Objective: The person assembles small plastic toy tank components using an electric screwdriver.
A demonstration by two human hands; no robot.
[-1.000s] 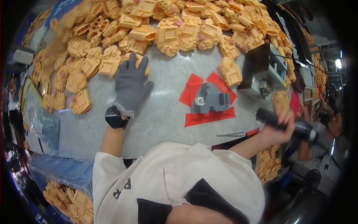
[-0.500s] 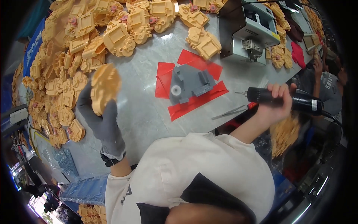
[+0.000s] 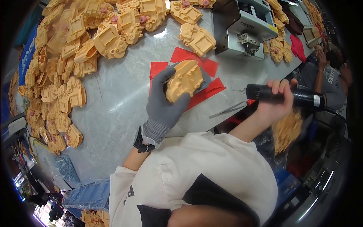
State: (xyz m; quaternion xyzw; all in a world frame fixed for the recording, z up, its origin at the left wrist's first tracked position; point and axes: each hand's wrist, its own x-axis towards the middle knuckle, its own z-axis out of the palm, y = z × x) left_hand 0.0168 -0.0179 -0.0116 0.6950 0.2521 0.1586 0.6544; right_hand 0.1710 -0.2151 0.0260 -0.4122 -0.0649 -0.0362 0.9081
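Observation:
My left hand, in a grey glove, grips a tan plastic housing by its left edge and lower side. The housing is over a grey fixture, hiding most of it; whether the two touch I cannot tell. Strips of red tape fasten the fixture's surroundings to the table. To the right, my bare right hand is wrapped round a black electric screwdriver. Its thin bit points left, apart from the housing. Below the bit, a pair of tweezers lies at the table edge.
Many tan housings are heaped along the left and far side of the grey table. A grey-and-black machine stands at the far right. Beyond it are more housings, a pink cloth and another person.
My left hand has carried the tan housing rightward from beside the heap to over the grey fixture. The right hand still holds the screwdriver in nearly the same place.

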